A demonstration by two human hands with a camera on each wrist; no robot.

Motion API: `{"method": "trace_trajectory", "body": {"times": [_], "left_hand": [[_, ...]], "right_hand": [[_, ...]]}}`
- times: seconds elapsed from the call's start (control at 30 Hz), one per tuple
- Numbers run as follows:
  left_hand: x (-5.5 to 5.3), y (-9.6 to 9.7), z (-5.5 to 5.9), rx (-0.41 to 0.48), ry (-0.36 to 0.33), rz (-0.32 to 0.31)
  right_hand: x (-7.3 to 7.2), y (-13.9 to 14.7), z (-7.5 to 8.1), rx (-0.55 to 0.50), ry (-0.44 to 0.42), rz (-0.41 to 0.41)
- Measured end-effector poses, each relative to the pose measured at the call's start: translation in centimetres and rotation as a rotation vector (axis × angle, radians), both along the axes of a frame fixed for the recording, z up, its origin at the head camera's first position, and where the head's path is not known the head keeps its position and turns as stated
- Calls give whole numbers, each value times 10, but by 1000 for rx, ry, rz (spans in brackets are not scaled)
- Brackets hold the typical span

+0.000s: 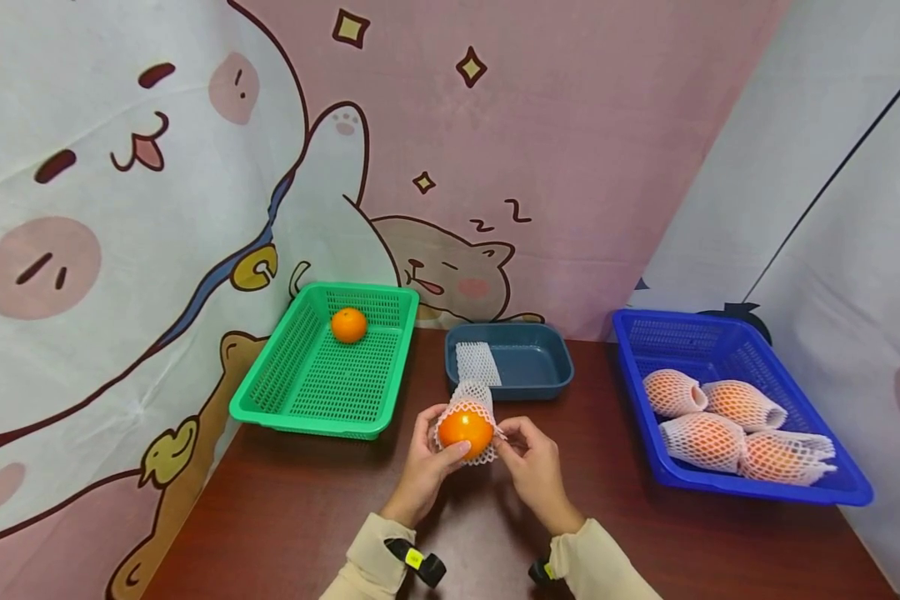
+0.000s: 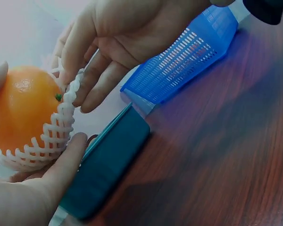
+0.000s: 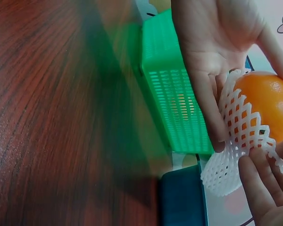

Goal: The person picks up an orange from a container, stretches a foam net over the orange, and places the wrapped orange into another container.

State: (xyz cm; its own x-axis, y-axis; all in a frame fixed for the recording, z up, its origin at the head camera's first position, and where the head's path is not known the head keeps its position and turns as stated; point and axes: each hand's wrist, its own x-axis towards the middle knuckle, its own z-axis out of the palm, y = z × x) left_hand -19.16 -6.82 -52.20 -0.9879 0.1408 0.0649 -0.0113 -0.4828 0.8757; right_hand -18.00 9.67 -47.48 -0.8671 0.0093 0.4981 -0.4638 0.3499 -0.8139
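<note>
An orange [image 1: 466, 432] sits partly inside a white foam net sleeve [image 3: 231, 165], its upper side bare. My left hand [image 1: 424, 454] grips the fruit and sleeve from the left, thumb across the front of the orange. On the other side, my right hand [image 1: 531, 462] pinches the rim of the sleeve between thumb and fingers. In the left wrist view, a green stem spot shows on the orange [image 2: 26, 108] near the net's edge. The closed end of the sleeve points away, towards the dark blue-grey tray [image 1: 536, 385].
A green basket [image 1: 307, 423] at the left holds another bare orange [image 1: 348, 325]. Flat white foam sleeves [image 1: 477, 364] lie in the dark tray. The blue basket [image 1: 648, 417] at the right contains several sleeved oranges [image 1: 708, 442]. A printed cloth hangs behind the brown table [image 1: 285, 517].
</note>
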Motion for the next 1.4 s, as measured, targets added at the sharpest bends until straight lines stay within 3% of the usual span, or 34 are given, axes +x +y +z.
{"method": "trace_trajectory", "body": {"times": [0.33,0.6,0.8,0.97,1.2,1.3,1.4], "left_hand": [[-3,2,-1,-17,32,83],[-4,1,-4,-17,44,137],[-4,0,-4,-47,48,168],[-5,-2,-4,-184,97,163],[-1,0,0,-601,189,232],[7,2,14,-650,231,230],[14,0,29,-598,223,177]], "right_hand": [[6,-7,0,69,132,1],[2,-9,-31,50,145,54],[3,-8,-39,108,184,143],[1,-2,-38,129,121,147],[-4,-1,-28,211,87,20],[-6,-2,-28,203,71,25],[-9,-1,-31,139,42,15]]}}
